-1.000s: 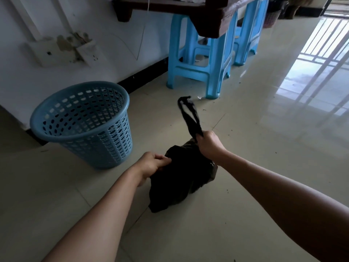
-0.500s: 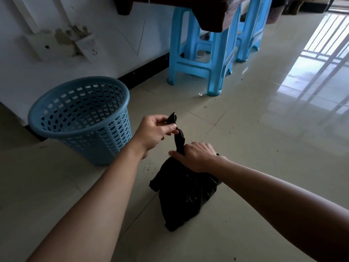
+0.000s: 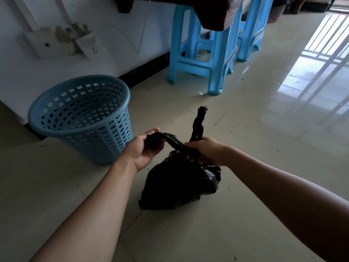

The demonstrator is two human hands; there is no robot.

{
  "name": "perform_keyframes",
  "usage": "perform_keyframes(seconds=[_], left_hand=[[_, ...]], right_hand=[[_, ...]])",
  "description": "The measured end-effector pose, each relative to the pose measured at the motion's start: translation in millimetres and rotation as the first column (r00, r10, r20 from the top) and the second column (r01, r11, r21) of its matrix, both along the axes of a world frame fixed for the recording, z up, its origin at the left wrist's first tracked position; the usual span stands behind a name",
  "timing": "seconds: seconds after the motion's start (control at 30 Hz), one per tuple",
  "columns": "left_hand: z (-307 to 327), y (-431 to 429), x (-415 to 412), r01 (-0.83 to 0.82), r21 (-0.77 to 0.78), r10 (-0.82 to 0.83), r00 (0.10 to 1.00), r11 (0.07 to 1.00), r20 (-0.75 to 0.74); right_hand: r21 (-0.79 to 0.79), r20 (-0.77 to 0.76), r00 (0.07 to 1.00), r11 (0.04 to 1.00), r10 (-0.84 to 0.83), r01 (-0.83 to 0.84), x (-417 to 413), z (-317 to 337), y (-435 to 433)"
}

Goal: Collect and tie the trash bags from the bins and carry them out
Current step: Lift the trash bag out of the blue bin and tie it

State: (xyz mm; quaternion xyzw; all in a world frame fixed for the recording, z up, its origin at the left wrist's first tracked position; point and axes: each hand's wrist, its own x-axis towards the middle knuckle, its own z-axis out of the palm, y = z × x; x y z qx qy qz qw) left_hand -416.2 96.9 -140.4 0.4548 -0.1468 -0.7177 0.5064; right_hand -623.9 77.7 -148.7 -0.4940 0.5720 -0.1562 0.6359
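The black trash bag (image 3: 181, 186) sat on the tiled floor (image 3: 245, 214), directly below both hands. The left hand (image 3: 146, 150) had its fingers curled shut around one twisted handle strip (image 3: 171, 141). The right hand (image 3: 205, 150) was clenched on the bag's neck, the second handle strip (image 3: 198, 123) rising upright beyond its fingers. The blue perforated bin (image 3: 83, 118) stood left of the left-hand fingers, apart from the bag

head camera, looking down, close above floor (image 3: 245, 138)
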Motion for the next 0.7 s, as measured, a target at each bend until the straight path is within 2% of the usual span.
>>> perform_keyframes(seconds=[0.07,0.13,0.2,0.3,0.4,0.6,0.7], left_hand=[[-10.7,5.0,-5.6,-0.01,0.029,0.014,0.992,1.0,-0.123],[-18.5,10.7,-11.0,0.064,0.023,-0.061,0.991,0.998,-0.122],[-18.8,14.5,-17.4,0.168,0.003,-0.168,0.985,0.986,-0.04],[-15.1,14.3,-25.8,0.342,-0.064,-0.314,0.911,0.938,0.268],[-11.8,13.7,-30.5,0.39,-0.089,-0.3,0.816,0.916,0.494],[-13.2,9.8,-29.4,0.359,-0.101,-0.261,0.818,0.928,0.512],[-12.3,5.9,-23.3,0.355,-0.063,-0.272,0.806,0.933,0.526]], right_hand=[[0.103,0.148,0.986,0.992,-0.082,0.067,-1.9,2.2,-3.5],[0.205,0.278,0.948,0.973,-0.157,0.101,-4.8,3.2,-6.5],[0.257,0.337,0.925,0.962,-0.175,0.089,-6.7,4.4,-7.3],[0.295,0.385,0.906,0.954,-0.176,0.06,-7.2,5.3,-6.3],[0.297,0.426,0.89,0.954,-0.162,0.032,-10.0,6.8,-7.4],[0.291,0.491,0.871,0.946,-0.02,-0.142,-18.5,10.2,-7.3],[0.148,0.425,0.901,0.975,0.089,-0.167,-16.4,15.5,-8.2]])
